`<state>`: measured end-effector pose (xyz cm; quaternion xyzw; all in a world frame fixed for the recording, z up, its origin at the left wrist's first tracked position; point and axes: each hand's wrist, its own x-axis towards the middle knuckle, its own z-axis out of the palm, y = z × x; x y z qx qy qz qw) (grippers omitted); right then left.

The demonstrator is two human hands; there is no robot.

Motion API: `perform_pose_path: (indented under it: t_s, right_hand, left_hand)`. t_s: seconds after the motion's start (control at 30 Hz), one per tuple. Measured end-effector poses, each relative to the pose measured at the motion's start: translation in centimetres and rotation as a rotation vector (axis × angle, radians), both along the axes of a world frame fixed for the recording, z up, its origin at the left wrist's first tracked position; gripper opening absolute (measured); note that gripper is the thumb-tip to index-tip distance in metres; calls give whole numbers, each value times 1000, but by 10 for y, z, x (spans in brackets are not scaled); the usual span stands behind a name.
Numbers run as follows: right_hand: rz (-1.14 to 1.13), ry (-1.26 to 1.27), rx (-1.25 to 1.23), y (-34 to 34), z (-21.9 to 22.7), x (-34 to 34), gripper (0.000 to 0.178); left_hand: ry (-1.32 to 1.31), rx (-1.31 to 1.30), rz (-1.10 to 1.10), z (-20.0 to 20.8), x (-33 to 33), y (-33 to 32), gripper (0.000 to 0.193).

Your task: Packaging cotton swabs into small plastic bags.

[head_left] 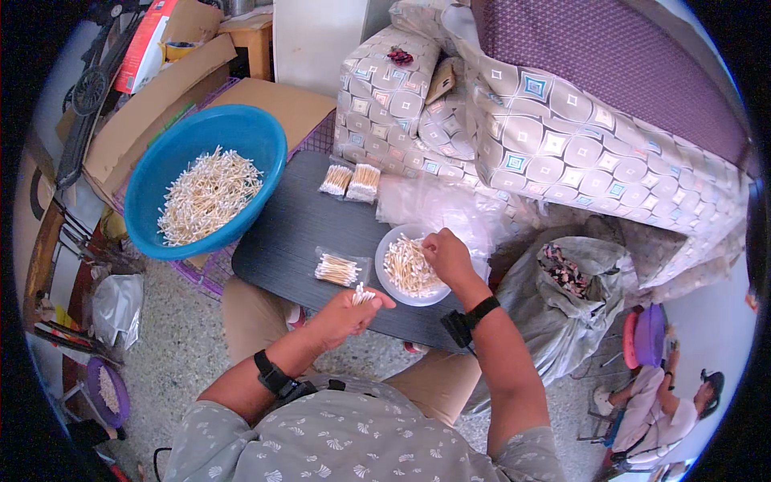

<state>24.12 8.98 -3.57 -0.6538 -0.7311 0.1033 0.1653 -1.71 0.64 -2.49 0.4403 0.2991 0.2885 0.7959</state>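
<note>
A small bundle of cotton swabs [363, 296] is gripped in my left hand [347, 315], white tips pointing up, over the front edge of the dark table. My right hand [450, 255] reaches into a translucent bowl [385, 285] of loose cotton swabs [408, 267]. Its fingers are pinched together at the bowl's far right side; what they hold is too small to make out. A clear bag of swabs [337, 270] lies flat just beyond my left hand. Farther back on the table are two more filled bags, one [335, 180] beside the other [364, 183].
On the left a large blue basin [273, 153] holds a heap of swabs. Empty clear bags [438, 205] lie behind the bowl. A patterned sofa [554, 136] borders the far side. A grey sack [530, 321] stands at the right. Another person [658, 410] sits at far right.
</note>
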Motion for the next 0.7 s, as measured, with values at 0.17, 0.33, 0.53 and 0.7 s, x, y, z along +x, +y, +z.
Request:
perform_pose_path:
  t_s: [0.17,0.33,0.53,0.7]
  right_hand:
    - [32,1,45,1,3,0,15]
    - [41,171,131,-7,9,3,15]
    - [1,273,157,-13,8,5,16]
    - [-8,-43,122,-5,-3,-2,14]
  left_hand:
    - [-16,3,7,-3,-1,-3,28]
    - [2,-11,27,-2,-2,-6,28]
    - [-11,-1,17,-1,1,-10,27]
    - [10,22,24,3,3,-14,26]
